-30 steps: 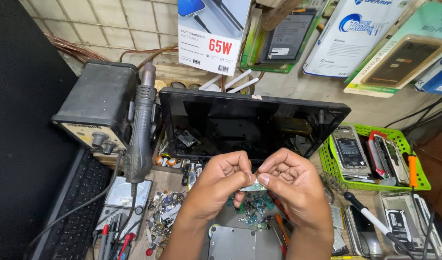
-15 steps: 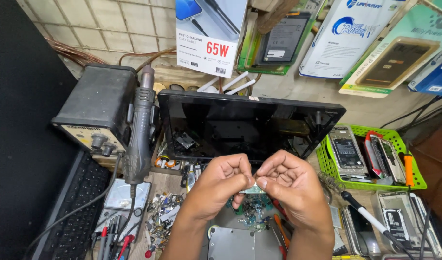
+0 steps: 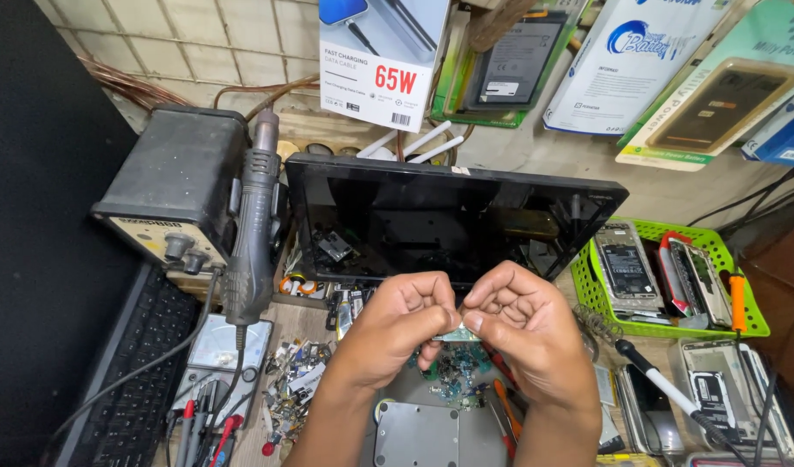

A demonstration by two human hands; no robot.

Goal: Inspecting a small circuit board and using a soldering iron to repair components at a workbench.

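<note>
small board (image 3: 460, 334) (mostly hidden) | left hand (image 3: 395, 324) – right hand (image 3: 525, 331) | fingers of both pinch it

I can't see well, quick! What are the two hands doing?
Left hand: closed, pinching a small part.
Right hand: closed, pinching the same small part.

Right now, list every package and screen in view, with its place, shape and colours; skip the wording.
Cable box: wall, top centre; white, blue top, red print.
Battery pack: right of it; green card, black cell.
White pack: upper right; blue logo.
Green pack: far right; dark cell.
Screen: desk centre, behind both hands; black, unlit.
</note>
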